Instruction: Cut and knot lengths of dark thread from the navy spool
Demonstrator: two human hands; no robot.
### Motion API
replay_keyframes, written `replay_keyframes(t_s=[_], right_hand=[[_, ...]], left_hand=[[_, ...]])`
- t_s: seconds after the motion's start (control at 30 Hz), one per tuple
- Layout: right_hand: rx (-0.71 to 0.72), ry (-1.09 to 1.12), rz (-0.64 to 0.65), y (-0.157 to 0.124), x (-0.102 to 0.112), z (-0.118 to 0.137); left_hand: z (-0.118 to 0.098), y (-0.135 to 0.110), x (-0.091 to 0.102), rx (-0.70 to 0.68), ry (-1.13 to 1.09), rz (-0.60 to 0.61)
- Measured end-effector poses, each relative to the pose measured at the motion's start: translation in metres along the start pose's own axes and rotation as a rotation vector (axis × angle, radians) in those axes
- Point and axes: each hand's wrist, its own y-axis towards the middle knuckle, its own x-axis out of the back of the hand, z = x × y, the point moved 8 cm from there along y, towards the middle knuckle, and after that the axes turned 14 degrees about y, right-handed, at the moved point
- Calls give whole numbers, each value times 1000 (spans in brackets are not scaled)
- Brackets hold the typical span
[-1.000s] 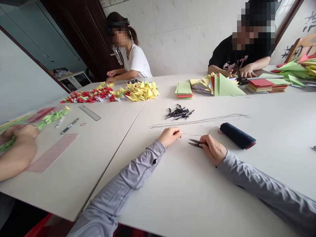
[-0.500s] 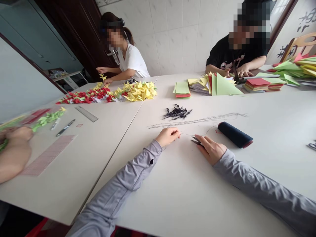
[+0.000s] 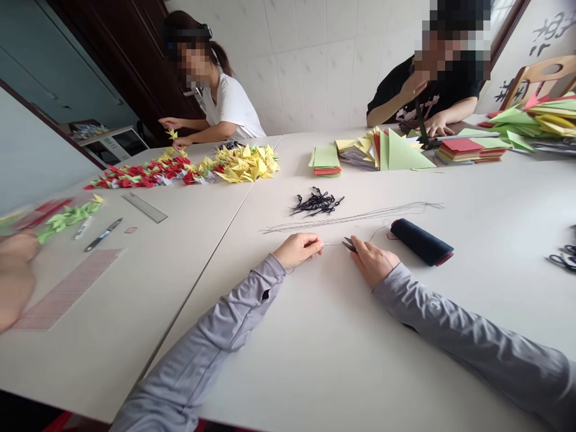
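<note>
Black thread [image 3: 333,244] runs taut between the hands, just above the white table [image 3: 315,360]. Left forearm lies on the table in a grey sleeve [image 3: 238,306], angled inward. On the left hand [image 3: 298,251], thumb and forefinger pinch the thread, remaining fingers curled under. Right arm reaches in from the right, also sleeved. Right hand [image 3: 373,261] rests palm down, fingers extended and close together over black thread snips [image 3: 350,244], blades pointing left, just beside the thread. Whether the blades are open cannot be determined. Thread continues to a navy spool [image 3: 420,242] lying on its side. Loose black knotted pieces [image 3: 316,202] and long strands [image 3: 351,217] lie beyond, apart from both hands.
</note>
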Motion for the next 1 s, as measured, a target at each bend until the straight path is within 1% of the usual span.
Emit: replay_keyframes(t_s=[0.13,0.27,0.4,0.6,0.9,1.0], right_hand=[[-48,-31,-19,0,4,-21],[-58,-78,-11,2,1,-27],[-67,-130,8,3,-4,-26],[13,-156,-5,2,-5,-20],[75,-170,-37,1,-11,-19],[80,-180,-28,1,-12,-19]], left_hand=[[2,1,-1,-6,5,29],[5,3,-3,4,-2,46],[7,5,-4,-3,-12,48],[8,4,-3,-26,-51,41],[7,2,-2,-25,-73,31],[7,2,-1,-19,-68,30]])
